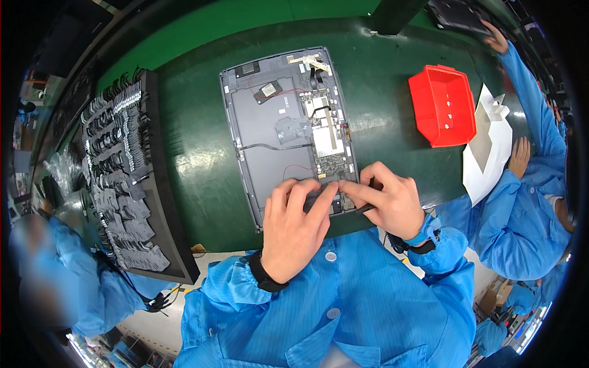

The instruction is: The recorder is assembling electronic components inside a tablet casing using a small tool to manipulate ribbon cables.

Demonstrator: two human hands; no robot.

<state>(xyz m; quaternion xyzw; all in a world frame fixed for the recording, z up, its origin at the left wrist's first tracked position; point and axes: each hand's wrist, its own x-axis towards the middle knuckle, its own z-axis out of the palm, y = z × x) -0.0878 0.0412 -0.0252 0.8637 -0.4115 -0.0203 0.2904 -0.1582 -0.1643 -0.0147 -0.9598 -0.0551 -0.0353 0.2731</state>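
The person's left hand (289, 230) and right hand (396, 199) bring fingertips close together at the near end of 1 opened grey tablet (257, 126) on the green table (196, 165); whether they pinch anything cannot be told.

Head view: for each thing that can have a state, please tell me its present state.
Device casing: open, inner parts exposed.
Left hand: bent, at the near end of the device casing.
Right hand: bent, at the same end.
Red bin: open on top, small white spots inside, unclear what.
Black tray: open, loaded with dark cable-like parts.
White sheet: partly folded, beside the red bin.
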